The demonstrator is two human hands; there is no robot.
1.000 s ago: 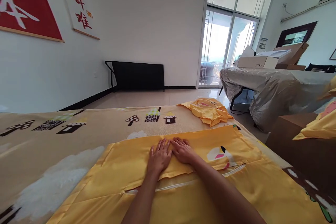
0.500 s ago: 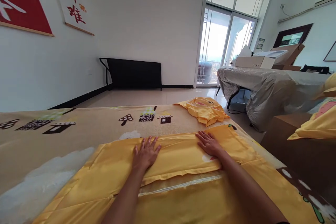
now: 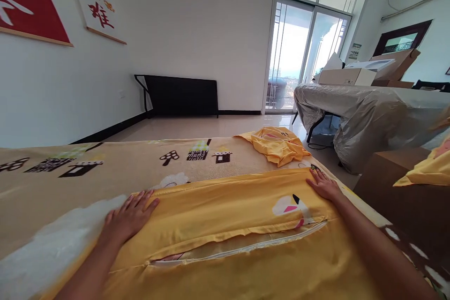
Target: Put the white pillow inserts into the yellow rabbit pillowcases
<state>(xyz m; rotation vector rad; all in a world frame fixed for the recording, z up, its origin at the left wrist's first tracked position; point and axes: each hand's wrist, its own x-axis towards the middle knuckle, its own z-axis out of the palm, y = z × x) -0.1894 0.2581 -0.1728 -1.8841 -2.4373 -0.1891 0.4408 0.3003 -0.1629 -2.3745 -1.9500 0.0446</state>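
Note:
A yellow fabric cover (image 3: pixel 218 206) lies spread in front of me, with a white zipper (image 3: pixel 260 245) running across it below a loose flap. The zipper gap is parted, showing a little fabric inside. My left hand (image 3: pixel 129 215) rests flat on the cover's far left corner, fingers spread. At the far right corner, my right hand (image 3: pixel 324 184) presses flat with its fingers extended. Neither hand grips anything. Beneath is a beige patterned blanket (image 3: pixel 133 164). Beyond my right hand sits a crumpled yellow cloth (image 3: pixel 277 147).
A brown cardboard box (image 3: pixel 383 173) stands at the right with yellow fabric (image 3: pixel 427 168) on it. Behind it, a plastic-covered table (image 3: pixel 369 103) carries boxes (image 3: pixel 346 76). A black folded frame (image 3: pixel 183 96) leans against the far wall.
Both hands have slid apart over the cover, the left one leftward and the right one rightward to the corners. More of the zipper and a printed figure now show between them.

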